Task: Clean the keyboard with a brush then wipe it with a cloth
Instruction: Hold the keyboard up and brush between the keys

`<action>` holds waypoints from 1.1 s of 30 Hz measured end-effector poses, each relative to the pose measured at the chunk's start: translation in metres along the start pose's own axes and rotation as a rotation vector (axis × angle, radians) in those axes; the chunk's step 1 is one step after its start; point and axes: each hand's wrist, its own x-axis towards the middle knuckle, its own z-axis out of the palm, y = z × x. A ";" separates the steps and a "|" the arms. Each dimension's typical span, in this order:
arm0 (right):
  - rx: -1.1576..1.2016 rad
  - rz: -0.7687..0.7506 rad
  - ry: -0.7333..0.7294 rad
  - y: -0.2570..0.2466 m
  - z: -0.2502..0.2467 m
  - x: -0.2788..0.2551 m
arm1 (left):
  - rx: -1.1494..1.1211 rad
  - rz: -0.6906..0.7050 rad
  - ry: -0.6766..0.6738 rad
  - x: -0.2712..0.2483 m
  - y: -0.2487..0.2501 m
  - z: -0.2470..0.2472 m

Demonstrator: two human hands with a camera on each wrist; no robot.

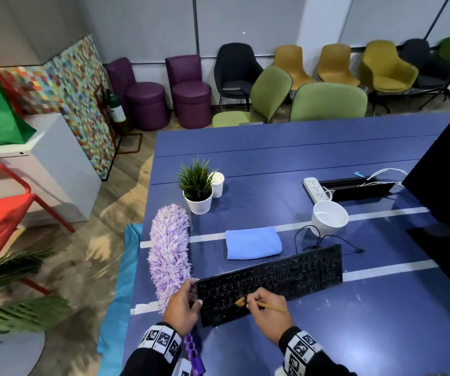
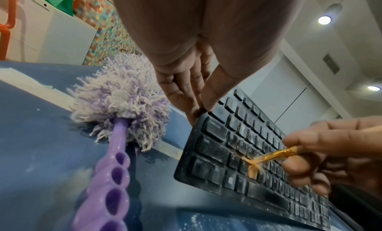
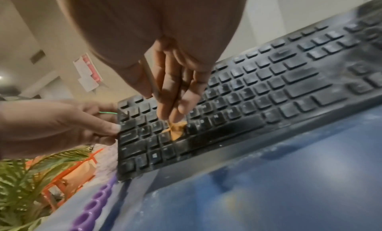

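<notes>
A dusty black keyboard (image 1: 272,280) lies at an angle on the blue table (image 1: 381,335). My left hand (image 1: 184,302) pinches its left edge between thumb and fingers, as the left wrist view shows at the keyboard (image 2: 248,153). My right hand (image 1: 267,310) holds a thin brush (image 1: 266,305) like a pen. Its orange bristles (image 2: 253,166) press on the lower-left keys, seen in the right wrist view as bristles (image 3: 176,128) on the keyboard (image 3: 268,90). A folded light-blue cloth (image 1: 253,242) lies just behind the keyboard.
A purple fluffy duster (image 1: 169,251) lies left of the keyboard, its handle (image 2: 111,185) under my left wrist. A potted plant (image 1: 198,188), paper cup (image 1: 217,183), white mug (image 1: 328,217), power strip (image 1: 316,188) and black monitor (image 1: 446,199) stand farther back.
</notes>
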 end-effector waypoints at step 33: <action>-0.077 -0.146 -0.153 0.000 -0.005 -0.012 | -0.010 -0.002 -0.039 -0.006 -0.002 -0.002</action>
